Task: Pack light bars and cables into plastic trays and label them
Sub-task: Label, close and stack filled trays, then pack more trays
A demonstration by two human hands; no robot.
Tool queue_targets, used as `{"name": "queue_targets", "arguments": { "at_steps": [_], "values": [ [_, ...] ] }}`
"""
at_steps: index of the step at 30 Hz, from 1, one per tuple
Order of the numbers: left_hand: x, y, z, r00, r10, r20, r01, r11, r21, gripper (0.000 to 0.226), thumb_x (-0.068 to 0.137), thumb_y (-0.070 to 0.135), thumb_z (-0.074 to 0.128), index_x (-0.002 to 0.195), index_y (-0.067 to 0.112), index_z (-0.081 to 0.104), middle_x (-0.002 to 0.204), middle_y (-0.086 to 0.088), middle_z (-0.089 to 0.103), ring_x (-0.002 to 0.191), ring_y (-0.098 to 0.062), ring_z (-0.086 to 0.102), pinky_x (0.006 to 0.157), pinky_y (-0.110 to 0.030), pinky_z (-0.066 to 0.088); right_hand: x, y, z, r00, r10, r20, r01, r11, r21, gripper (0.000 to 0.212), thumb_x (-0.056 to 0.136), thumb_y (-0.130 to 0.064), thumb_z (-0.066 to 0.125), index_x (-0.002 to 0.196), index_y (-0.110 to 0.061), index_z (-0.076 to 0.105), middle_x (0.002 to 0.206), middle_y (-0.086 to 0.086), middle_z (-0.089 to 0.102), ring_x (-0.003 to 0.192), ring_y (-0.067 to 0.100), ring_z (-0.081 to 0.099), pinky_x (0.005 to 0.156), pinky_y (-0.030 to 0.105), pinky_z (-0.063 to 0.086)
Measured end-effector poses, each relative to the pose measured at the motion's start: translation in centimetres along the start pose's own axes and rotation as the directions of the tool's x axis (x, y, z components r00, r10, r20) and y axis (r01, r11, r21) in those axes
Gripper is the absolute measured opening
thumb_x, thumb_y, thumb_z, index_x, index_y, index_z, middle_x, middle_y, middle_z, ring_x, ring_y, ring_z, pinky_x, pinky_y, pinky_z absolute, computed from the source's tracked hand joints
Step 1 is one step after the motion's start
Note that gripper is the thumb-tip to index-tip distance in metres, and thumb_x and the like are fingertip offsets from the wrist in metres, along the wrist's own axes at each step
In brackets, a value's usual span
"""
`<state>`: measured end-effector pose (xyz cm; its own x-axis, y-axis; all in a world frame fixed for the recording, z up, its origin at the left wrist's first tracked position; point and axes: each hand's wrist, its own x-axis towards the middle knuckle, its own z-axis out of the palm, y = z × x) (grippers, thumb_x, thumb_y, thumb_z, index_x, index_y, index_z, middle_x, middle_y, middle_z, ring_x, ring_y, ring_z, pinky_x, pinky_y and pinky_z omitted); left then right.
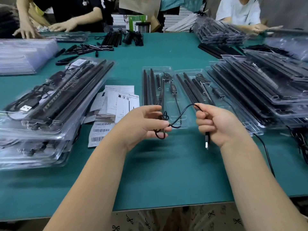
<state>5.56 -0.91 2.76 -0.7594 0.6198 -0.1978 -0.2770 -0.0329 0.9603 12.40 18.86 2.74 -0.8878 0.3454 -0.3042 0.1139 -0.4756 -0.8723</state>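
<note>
A thin black USB cable (pixel 183 112) stretches between my hands above the green table. My left hand (pixel 143 125) pinches its coiled part, small loops hanging below the fingers. My right hand (pixel 216 124) grips the plug end, and the silver USB plug (pixel 206 144) points down out of the fist. Behind the hands lie two open clear plastic trays. The left tray (pixel 150 70) holds black light bars (pixel 150 87) and a controller, from which the cable runs to my hands. The right tray (pixel 240 120) holds similar parts.
Stacks of packed clear trays stand at the left (pixel 50 104) and at the right (pixel 260 80). Paper leaflets and barcode labels (pixel 115 104) lie left of my left hand. Loose black bars (pixel 113 39) lie at the back. Two other people work at the far edge.
</note>
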Motion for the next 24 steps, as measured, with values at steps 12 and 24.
{"name": "queue_targets", "arguments": {
  "at_steps": [12, 24],
  "values": [
    [-0.8, -0.2, 0.6, 0.966, -0.096, -0.238, 0.23, 0.738, 0.634, 0.07, 0.079, 0.075, 0.043, 0.079, 0.01, 0.066, 0.059, -0.001, 0.07, 0.051, -0.022, 0.068, 0.04, -0.02, 0.045, 0.4, 2.2, 1.4, 0.847, -0.53, -0.044, 0.322, 0.577, -0.751, 0.014, 0.094, -0.025, 0.049, 0.085, -0.031, 0.058, 0.07, -0.008, 0.065, 0.047, 0.004, 0.044, 0.054, 0.03, 0.043],
    [-0.2, -1.1, 2.2, 0.991, -0.132, 0.028, 0.104, 0.879, 0.465, 0.032, 0.088, 0.043, 0.061, 0.087, 0.011, 0.062, 0.077, -0.004, 0.075, 0.059, -0.012, 0.066, 0.051, -0.021, 0.049, -0.3, 2.6, 2.0, 0.846, -0.5, 0.184, 0.461, 0.515, -0.722, 0.013, 0.09, -0.031, 0.058, 0.078, -0.03, 0.063, 0.066, -0.014, 0.065, 0.051, -0.003, 0.052, 0.057, 0.016, 0.037]
  ]
}}
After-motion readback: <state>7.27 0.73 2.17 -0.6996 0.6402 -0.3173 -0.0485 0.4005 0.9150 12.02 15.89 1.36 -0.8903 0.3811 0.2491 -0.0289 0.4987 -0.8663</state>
